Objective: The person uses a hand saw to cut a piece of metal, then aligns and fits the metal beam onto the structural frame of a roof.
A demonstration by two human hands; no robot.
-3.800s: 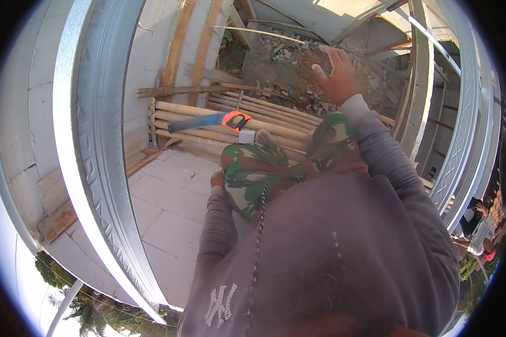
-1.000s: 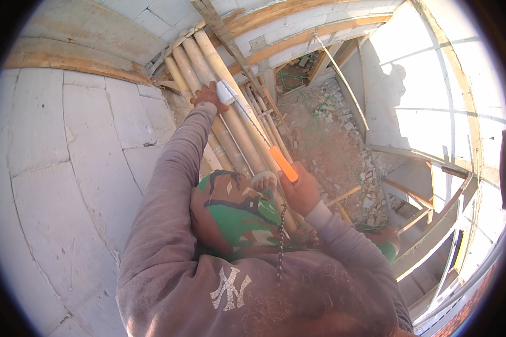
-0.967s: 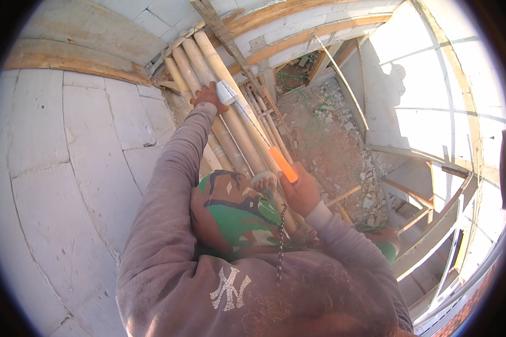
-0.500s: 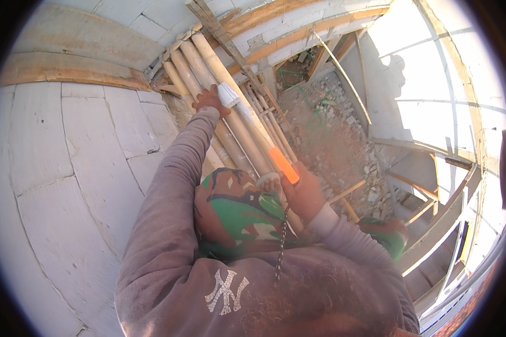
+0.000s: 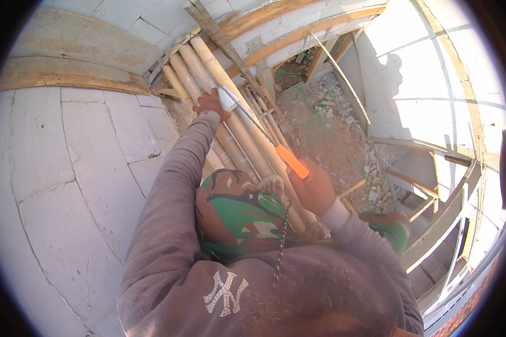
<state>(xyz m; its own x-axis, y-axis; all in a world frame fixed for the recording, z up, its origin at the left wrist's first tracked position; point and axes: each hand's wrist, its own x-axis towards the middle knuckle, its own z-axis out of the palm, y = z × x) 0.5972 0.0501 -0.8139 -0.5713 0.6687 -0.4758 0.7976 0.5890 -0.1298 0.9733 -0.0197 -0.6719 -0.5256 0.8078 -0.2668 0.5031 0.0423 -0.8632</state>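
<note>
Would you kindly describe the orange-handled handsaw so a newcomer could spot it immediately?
Find the row of round tan poles running diagonally beside pale rectangular blocks. Near their lower end, the right hand grips the handsaw. Its bright orange handle sets it apart from the poles.

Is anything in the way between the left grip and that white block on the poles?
No, nothing visible is: the left grip is right beside the white block on the poles, with no gap showing. The saw, held in the right grip, has its blade on the block's other side.
</note>
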